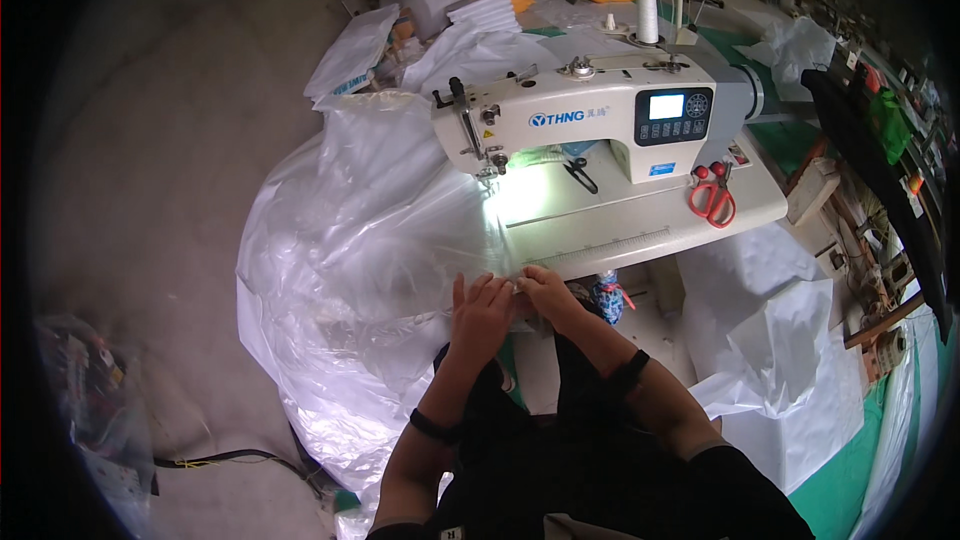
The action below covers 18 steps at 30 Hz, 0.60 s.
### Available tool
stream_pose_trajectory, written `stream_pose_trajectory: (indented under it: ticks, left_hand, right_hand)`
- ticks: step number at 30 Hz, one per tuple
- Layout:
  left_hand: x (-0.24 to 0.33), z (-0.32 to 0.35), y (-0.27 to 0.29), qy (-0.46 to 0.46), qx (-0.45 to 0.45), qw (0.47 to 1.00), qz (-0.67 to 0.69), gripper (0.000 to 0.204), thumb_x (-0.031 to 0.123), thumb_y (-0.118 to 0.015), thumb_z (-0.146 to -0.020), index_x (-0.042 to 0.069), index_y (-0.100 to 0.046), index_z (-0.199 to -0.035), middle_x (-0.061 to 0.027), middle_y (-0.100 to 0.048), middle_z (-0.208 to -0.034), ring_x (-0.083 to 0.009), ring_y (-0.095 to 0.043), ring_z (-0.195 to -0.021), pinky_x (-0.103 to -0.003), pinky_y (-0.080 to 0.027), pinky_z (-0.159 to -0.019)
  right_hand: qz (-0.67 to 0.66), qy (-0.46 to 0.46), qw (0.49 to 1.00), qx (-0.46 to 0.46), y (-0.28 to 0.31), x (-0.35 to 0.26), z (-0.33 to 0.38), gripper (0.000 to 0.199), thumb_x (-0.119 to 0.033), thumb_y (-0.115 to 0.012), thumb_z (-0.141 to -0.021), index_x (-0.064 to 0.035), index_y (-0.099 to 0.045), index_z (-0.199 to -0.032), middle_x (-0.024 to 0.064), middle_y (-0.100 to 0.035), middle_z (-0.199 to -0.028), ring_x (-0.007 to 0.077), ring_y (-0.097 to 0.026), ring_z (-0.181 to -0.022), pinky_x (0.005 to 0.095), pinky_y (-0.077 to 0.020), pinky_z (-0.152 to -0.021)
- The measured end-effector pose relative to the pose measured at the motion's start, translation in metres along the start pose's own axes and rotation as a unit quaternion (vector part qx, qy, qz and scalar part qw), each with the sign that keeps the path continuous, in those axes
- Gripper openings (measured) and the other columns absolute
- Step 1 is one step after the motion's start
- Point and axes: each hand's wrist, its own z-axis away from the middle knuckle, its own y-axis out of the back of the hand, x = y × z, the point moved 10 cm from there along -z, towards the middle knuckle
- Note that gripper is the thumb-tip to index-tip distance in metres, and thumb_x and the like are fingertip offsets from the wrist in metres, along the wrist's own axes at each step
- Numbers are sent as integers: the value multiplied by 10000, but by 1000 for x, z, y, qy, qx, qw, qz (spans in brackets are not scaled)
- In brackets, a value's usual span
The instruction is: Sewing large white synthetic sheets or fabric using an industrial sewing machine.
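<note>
Both hands sit together at the front edge of the tabletop point(640, 230), just below the needle area. Left hand point(480, 312) lies flat-ish, fingers spread a bit, pressing on the clear plastic sheet point(350, 240). Right hand point(548, 292) is curled, fingers pinched narrow on the sheet's edge right next to the left hand; the two touch or nearly so. What exactly sits betw. the fingertips is too small to tell.

The sheet is big & crumpled: it bulges out to the left of the hands, spills off the tabletop toward the floor point(150, 190) and runs up under the sewing machine point(590, 120) head.

Labels etc.: machine body is cream w/ blue lettering on its front, a dark control panel point(673, 115) w/ a lit pale screen at right, a small yellow sticker near the needle end.

Around: black snips point(580, 175) on the machine bed, red-handled scissors point(712, 198) at the right end of the tabletop, white thread cone point(647, 15) behind the machine. White fabric pieces point(780, 340) hang right of the person, more white stacks point(480, 15) lie behind the machine. A bag of mixed items point(90, 390) sits far left on the floor, black cable point(230, 458) near it. A patterned blue object point(608, 298) hangs just right of the right hand, under the tabletop edge.
</note>
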Motion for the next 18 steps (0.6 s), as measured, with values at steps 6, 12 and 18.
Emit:
stream_pose_trajectory:
  ticks: [6, 12, 18]
  left_hand:
    - [0, -1, -7, -5, 68, 992, 107, 153, 40, -630, -826, 54, -655, -977, -79, -687, -1054, -252, -647, -1047, -482, -372, -1072]
    - [2, -1, -8, -8, 51, 982, 181, 123, 19, -613, -830, 29, -645, -949, -122, -690, -1005, -297, -668, -983, -472, -487, -964]
    - [0, 14, 7, -43, 28, 992, 111, 309, 99, -661, -814, 26, -605, -1109, -141, -627, -1156, -325, -577, -1144, -498, -408, -1035]
  right_hand:
    - [-69, -13, 997, -11, -3, -1, 1, 146, -146, -465, -969, -40, -565, -967, 31, -577, -832, 113, -584, -692, 251, -507, -652]
    - [-50, -25, 998, -28, -6, 9, -11, 164, -174, -501, -960, -25, -566, -984, 54, -625, -848, 131, -626, -747, 273, -524, -666]
    - [369, 171, 902, 144, 3, -36, -3, 315, -198, -528, -927, 41, -552, -1131, 171, -663, -789, 259, -683, -707, 362, -538, -613]
